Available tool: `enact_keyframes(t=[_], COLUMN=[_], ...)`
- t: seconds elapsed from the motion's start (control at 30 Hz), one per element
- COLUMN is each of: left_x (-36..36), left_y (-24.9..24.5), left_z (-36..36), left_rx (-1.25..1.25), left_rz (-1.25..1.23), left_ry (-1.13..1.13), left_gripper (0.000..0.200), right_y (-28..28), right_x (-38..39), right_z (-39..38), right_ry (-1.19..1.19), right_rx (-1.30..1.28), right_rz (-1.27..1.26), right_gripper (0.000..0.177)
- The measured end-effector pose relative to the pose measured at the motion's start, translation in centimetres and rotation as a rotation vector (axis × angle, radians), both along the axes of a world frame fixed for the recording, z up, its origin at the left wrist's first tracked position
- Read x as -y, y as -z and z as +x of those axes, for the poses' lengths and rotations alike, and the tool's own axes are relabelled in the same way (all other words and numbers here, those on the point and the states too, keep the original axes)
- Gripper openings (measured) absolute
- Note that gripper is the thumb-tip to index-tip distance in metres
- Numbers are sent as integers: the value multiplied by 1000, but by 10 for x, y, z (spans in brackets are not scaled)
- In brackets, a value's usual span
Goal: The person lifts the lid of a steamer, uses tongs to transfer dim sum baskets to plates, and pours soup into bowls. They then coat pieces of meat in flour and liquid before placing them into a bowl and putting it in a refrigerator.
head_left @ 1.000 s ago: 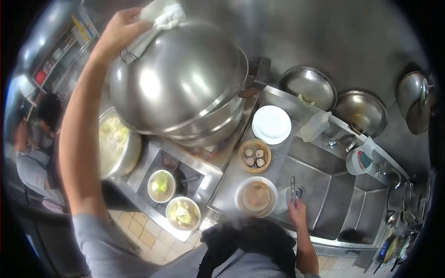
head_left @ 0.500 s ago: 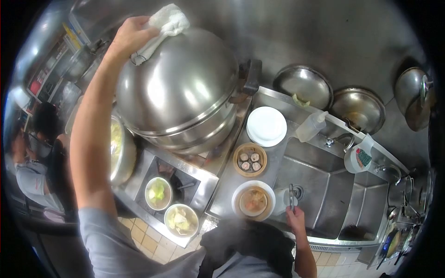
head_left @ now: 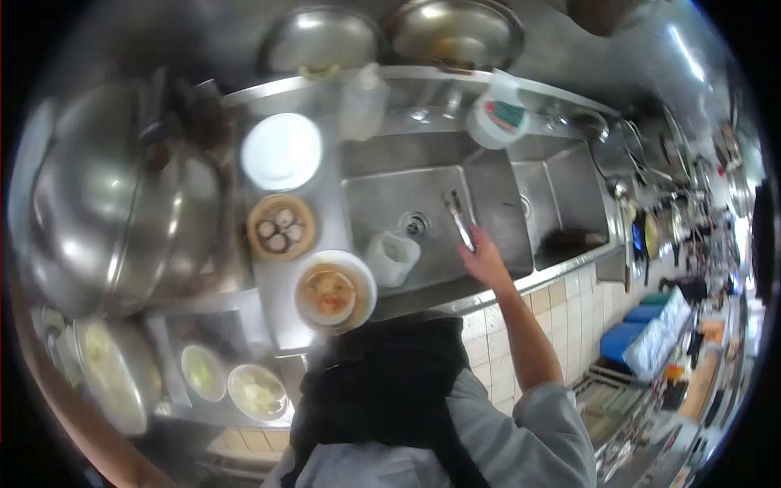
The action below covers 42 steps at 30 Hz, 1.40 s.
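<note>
My right hand (head_left: 486, 259) is closed around metal tongs (head_left: 458, 218), held over the large sink basin (head_left: 378, 195). My left forearm (head_left: 89, 427) runs up the left edge, and its hand is out of view. Beside that arm stands a big steel pot with a domed lid (head_left: 81, 211), blurred by motion. Between pot and sink, the counter bears white plates (head_left: 282, 152), a bamboo steamer (head_left: 255, 232) of several dumplings, and a white bowl (head_left: 367, 285) around a smaller vessel of reddish-brown food. A translucent jug (head_left: 394, 259) sits at the basin's near left edge.
Two bowls (head_left: 202, 374) (head_left: 258, 392) of pale and greenish food and a large pan (head_left: 134, 374) are at lower left. Wide steel pans (head_left: 454, 34) lean behind the sink. A squeeze bottle (head_left: 363, 102) and a white container (head_left: 488, 128) stand near the taps.
My view has swung right, so the sink sits centrally and the lidded pot far left. The tongs have moved farther over the basin. My left hand with the white cloth has left view.
</note>
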State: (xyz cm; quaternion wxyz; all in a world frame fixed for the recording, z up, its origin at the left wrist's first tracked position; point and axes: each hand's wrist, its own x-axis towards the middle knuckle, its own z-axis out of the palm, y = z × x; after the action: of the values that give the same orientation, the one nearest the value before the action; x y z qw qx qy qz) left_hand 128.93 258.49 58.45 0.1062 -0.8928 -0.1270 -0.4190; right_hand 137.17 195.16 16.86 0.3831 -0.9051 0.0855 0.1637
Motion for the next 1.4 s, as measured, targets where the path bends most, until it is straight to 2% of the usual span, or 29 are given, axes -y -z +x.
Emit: enact_keyframes(t=[0.03,0.07,0.13,0.2,0.23,0.27,0.33,0.37,0.43,0.47,0.5,0.53,0.57,0.6,0.67,0.73,0.77,0.83,0.87,0.9,0.97,1.03,1.1,1.17,1.23,1.27,1.33,1.37,1.4], left_x=[-4,-5,36,87,126,155,188,207,238,251,262,275,297,318,359,390,402,420,428,435,445,441,430,430,429,405,371,353,333], left_y=[6,22,76,127,144,166,204,222,267,289,322,351,366,374,411,428,446,495,519,545,566,570,564,475,410,398,365,336,317], left_z=[-5,1,-59,-67,-65,-58,-36,-16,25,48,75,104,133,163,214,268,296,350,376,397,428,430,423,390,326,282,200,152,107], left_rx=[71,227,-140,-180,-299,-326,-597,-677,-734,-780,-812,-850,-842,-870,-642,-596,-590,-502,-469,-441,-417,-531,-637,-843,-791,-755,-673,-551,-460], left_rz=[-73,57,-297,-766,-819,-989,-1174,-1108,-1261,-1153,-1257,-1362,-1659,-1710,-1237,-1207,-1206,-1467,-1553,-1493,-1435,-1535,-1551,-2034,-2066,-2068,-1641,-1613,-1539], left_ry=[237,545,212,271,300,309,332,396,484,553,567,585,579,482,562,473,477,545,568,648,717,582,488,296,245,140,482,440,281], left_gripper=[64,45,51,42,35,33,27,29,32,35,38,41,44,45,48,54,54,57,58,54,56,56,64,66,46,46,46,36,33], right_y=[14,19,24,32,22,21,31,35,46,41,36,55,57,51,39,56,42,23,2,-13,-11,-4,23,63,57,67,79,73,67], right_x=[29,59,111,158,169,182,206,216,230,227,226,235,240,238,234,247,245,247,238,229,228,223,207,183,134,114,71,49,29], right_z=[4,7,6,2,1,-2,-9,-8,-5,-3,-3,-9,-9,-8,-11,-22,-24,-32,-39,-48,-69,-80,-82,-64,-21,-10,9,16,22], right_ry=[23,53,68,74,81,87,95,105,160,176,193,227,210,207,165,10,-112,-98,131,354,429,493,534,125,-81,-138,-230,-236,-236], right_rx=[142,159,264,184,118,138,114,72,-82,-126,-173,-78,-164,-159,-62,264,468,503,304,96,67,-2,-30,179,156,121,84,-1,-80], right_rz=[-50,-76,-199,-292,-317,-359,-378,-362,-372,-307,-246,-114,-117,-103,-99,-179,-265,-313,-156,4,68,128,318,62,114,154,215,300,380], right_gripper=[58,57,57,56,54,47,35,30,27,28,29,30,50,51,52,48,46,44,43,41,39,36,32,28,27,27,28,28,27])
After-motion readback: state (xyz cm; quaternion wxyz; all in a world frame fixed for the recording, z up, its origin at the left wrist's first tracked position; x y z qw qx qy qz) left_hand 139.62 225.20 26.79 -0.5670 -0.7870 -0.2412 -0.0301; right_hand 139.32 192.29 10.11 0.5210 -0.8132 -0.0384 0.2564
